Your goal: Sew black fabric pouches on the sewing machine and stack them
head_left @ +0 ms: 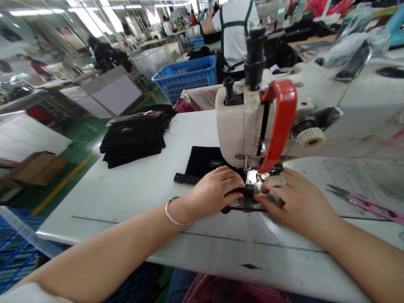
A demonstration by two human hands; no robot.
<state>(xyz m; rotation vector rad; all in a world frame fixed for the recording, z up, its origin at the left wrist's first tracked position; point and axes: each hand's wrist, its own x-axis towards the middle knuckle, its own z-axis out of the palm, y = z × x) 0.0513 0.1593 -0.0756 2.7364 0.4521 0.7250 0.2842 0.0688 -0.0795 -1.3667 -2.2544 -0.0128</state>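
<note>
A cream sewing machine (pixel 240 122) with a red-orange guard (pixel 280 122) stands on the white table (pixel 132 189). A black fabric piece (pixel 202 162) with a small label lies under its foot. My left hand (pixel 216 191), with a silver bangle on the wrist, presses its fingers together on the black fabric just left of the needle. My right hand (pixel 295 202) rests on the right of the presser foot, fingers curled and pinching the fabric's edge there. The needle area is partly hidden by my fingers.
A stack of black fabric pieces (pixel 135 139) sits at the table's far left. Pink-handled thread snips (pixel 362 200) lie at the right. A blue basket (pixel 187 78) stands behind the table, and a person in a white top with green straps (pixel 235 29) works beyond it.
</note>
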